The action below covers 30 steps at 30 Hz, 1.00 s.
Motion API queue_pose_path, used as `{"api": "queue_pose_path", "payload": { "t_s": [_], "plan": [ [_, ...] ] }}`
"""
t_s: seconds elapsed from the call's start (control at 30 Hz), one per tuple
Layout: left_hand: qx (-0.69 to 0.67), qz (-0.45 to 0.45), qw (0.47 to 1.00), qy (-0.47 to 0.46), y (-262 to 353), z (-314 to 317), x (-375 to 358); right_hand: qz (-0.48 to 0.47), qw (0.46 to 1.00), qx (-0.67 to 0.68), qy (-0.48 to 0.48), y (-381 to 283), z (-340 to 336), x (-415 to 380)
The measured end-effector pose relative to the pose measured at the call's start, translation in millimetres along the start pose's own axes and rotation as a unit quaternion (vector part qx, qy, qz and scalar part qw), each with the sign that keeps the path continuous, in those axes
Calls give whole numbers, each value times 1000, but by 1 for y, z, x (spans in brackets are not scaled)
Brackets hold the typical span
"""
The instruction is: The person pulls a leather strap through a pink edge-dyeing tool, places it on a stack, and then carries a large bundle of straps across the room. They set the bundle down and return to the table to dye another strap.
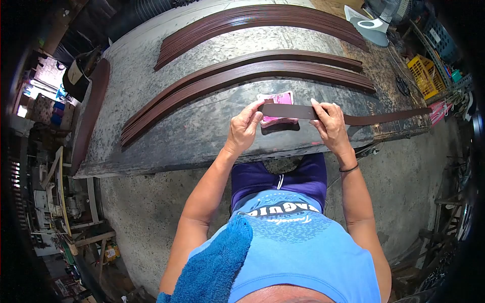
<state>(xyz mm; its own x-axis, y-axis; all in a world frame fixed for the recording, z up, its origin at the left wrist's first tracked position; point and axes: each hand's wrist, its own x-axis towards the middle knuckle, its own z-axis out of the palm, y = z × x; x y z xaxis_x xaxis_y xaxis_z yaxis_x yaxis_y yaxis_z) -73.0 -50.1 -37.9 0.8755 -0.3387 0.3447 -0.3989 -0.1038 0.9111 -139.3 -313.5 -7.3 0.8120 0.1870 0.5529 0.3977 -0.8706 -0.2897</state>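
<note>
A long dark brown strap, leather by its look (288, 111), stretches between my two hands above the table. My left hand (244, 129) pinches its left end between thumb and fingers. Further along, my right hand (330, 128) grips the strap, and the rest runs off to the right over the table's edge. Behind the strap, partly covered by it, sits a small container with a pink and white top (282, 98). Beyond my hands lies a curved stack of similar brown straps (252, 71), in two bundles side by side.
Another thick stack of straps (262, 19) lies at the table's far side. One more strap bundle (92, 116) rests along the left edge of the worn table (197, 131). A fan (384, 17) stands at the far right, near a yellow crate (425, 77) and a dark coiled cord (402, 85).
</note>
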Motion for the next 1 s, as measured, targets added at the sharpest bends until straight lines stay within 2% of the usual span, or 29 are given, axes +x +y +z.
{"api": "queue_pose_path", "payload": {
  "t_s": [0.23,0.3,0.47,0.83,0.93,1.0],
  "plan": [
    [7,-33,999,2,3,1,0,5,1000,7,-5,4,1,3],
    [-51,-48,996,53,4,6,1,5,1000,7,-7,4,1,3],
    [-43,-44,997,55,1,5,5,8,999,23,-33,4,2,5],
    [-22,-72,996,39,2,2,7,13,999,46,-23,8,8,5],
    [-33,-91,995,28,2,1,7,17,998,48,-22,7,10,5],
    [-107,-79,991,32,2,4,9,20,998,49,-24,6,10,5]
  ]
}}
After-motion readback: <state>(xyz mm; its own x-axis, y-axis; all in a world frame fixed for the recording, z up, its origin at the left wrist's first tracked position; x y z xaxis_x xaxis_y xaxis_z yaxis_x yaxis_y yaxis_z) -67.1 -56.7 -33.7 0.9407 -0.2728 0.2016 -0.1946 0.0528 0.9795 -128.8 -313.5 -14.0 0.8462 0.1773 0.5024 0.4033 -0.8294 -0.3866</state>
